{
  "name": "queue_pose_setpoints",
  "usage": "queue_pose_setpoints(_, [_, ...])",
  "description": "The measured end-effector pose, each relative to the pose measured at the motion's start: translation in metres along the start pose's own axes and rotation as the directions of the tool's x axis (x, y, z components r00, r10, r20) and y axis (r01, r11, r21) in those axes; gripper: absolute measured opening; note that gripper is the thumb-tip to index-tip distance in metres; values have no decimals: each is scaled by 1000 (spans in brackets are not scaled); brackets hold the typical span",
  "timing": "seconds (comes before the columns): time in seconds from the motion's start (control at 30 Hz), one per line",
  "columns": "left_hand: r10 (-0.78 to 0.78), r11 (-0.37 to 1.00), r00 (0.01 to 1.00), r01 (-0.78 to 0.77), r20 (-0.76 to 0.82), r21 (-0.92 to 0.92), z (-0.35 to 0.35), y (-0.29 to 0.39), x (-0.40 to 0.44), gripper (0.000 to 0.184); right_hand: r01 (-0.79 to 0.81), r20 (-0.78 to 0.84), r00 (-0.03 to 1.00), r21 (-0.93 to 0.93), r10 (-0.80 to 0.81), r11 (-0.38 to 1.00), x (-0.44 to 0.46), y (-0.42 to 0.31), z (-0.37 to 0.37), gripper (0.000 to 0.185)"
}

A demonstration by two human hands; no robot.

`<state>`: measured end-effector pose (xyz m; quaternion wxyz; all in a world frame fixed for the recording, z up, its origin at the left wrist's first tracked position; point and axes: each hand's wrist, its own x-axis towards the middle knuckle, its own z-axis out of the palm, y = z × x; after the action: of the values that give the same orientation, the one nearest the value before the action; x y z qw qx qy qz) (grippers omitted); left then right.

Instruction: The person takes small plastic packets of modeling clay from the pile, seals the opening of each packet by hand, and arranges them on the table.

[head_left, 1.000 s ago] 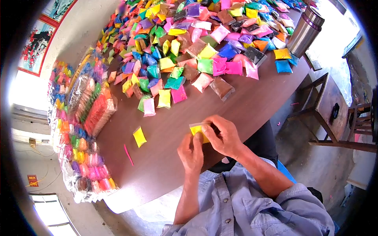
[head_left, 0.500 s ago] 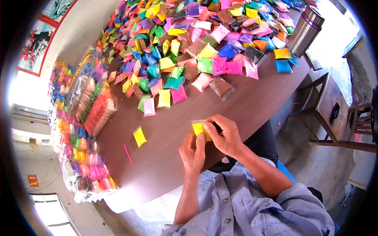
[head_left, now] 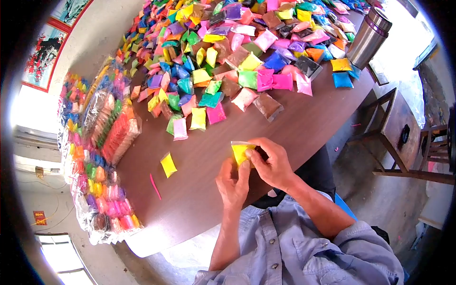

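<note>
A small clear packet with yellow filling (head_left: 241, 152) is held between both hands above the table's near edge. My left hand (head_left: 232, 184) pinches its lower edge between thumb and fingers. From the right side, my right hand (head_left: 271, 164) grips the packet with its thumb on the front; the fingers behind it are partly hidden. A second yellow packet (head_left: 168, 165) lies flat on the brown table (head_left: 199, 190) to the left of my hands. Beside that is a thin pink strip (head_left: 155, 186).
A large heap of colourful packets (head_left: 228, 61) covers the table's far part. A steel thermos (head_left: 369, 38) stands at the far right. Bundled bags of packets (head_left: 102, 180) line the left edge. A wooden stool (head_left: 396, 128) stands on the floor at right.
The yellow packet has shifted slightly in my fingers, and more of its yellow face now shows. My thumbs have moved a little lower on it. Everything else looks unchanged.
</note>
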<state>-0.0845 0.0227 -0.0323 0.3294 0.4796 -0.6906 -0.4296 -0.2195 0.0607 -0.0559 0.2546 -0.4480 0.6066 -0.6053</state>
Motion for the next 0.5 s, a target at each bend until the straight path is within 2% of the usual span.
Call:
queue_pose_setpoints(0.1, [15,998,1000,-15,4,69,0,-9,1,23,14,-19,1000,-38,-15,999,1,1,0,22])
queue_pose_setpoints(0.23, [41,999,999,-41,-11,36,-1,-14,1,25,10,7,1000,-30,-10,1000,0,-3,-2,23])
queue_pose_setpoints(0.33, [-46,999,999,46,13,-1,-3,-13,0,27,8,20,1000,-26,-7,1000,1,-3,-3,23])
queue_pose_setpoints(0.43, [-21,999,1000,21,7,32,-3,-14,1,27,11,10,1000,-24,-11,1000,1,0,-1,22])
queue_pose_setpoints(0.5, [50,998,998,-51,25,40,-3,-16,2,28,6,3,1000,-16,-6,1000,1,0,-1,21])
